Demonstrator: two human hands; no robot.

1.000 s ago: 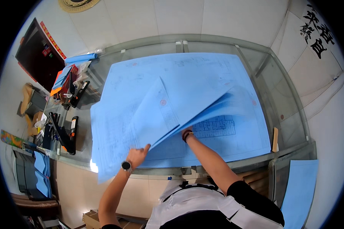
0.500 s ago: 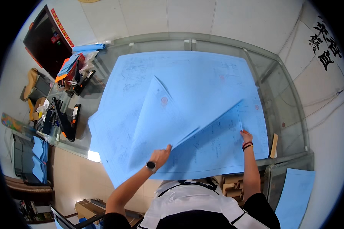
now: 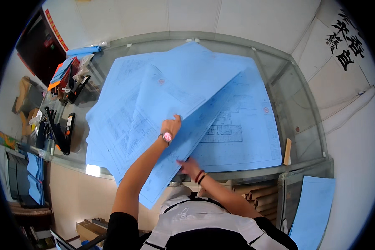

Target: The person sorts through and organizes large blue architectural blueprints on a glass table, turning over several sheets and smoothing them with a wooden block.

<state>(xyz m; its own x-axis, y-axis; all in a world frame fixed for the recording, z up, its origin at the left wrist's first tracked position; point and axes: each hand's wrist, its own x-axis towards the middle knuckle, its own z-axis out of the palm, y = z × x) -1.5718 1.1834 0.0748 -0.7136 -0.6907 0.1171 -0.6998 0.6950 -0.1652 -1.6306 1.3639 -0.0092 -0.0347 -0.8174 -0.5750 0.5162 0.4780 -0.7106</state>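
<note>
Large blue drawing sheets (image 3: 254,150) with fine dark linework lie stacked and askew on a glass-topped table. My left hand (image 3: 171,126), wearing a round watch (image 3: 167,137), is closed on the edge of a folded-over blue drawing sheet (image 3: 148,98). The fold runs diagonally up to the right, and a small red stamp mark shows on the turned part. Lower down, my right hand (image 3: 190,168), with dark bead bracelets at the wrist, reaches the slanting edge of a sheet whose corner hangs past the table's front. Its fingers are slightly blurred and look apart, with the fingertips at that edge.
Two black long-arm staplers (image 3: 64,135) (image 3: 78,89) stand on the table's left side, near a rolled blue sheet (image 3: 83,50) and a red box (image 3: 66,71). A wooden strip (image 3: 287,151) lies at the right. Cardboard tubes (image 3: 260,196) sit below; another blue sheet (image 3: 313,208) hangs beside them.
The upper sheets have turned askew, one corner now pointing to the far edge and another hanging over the front. My left hand has moved up; my right hand has swung left from the right side.
</note>
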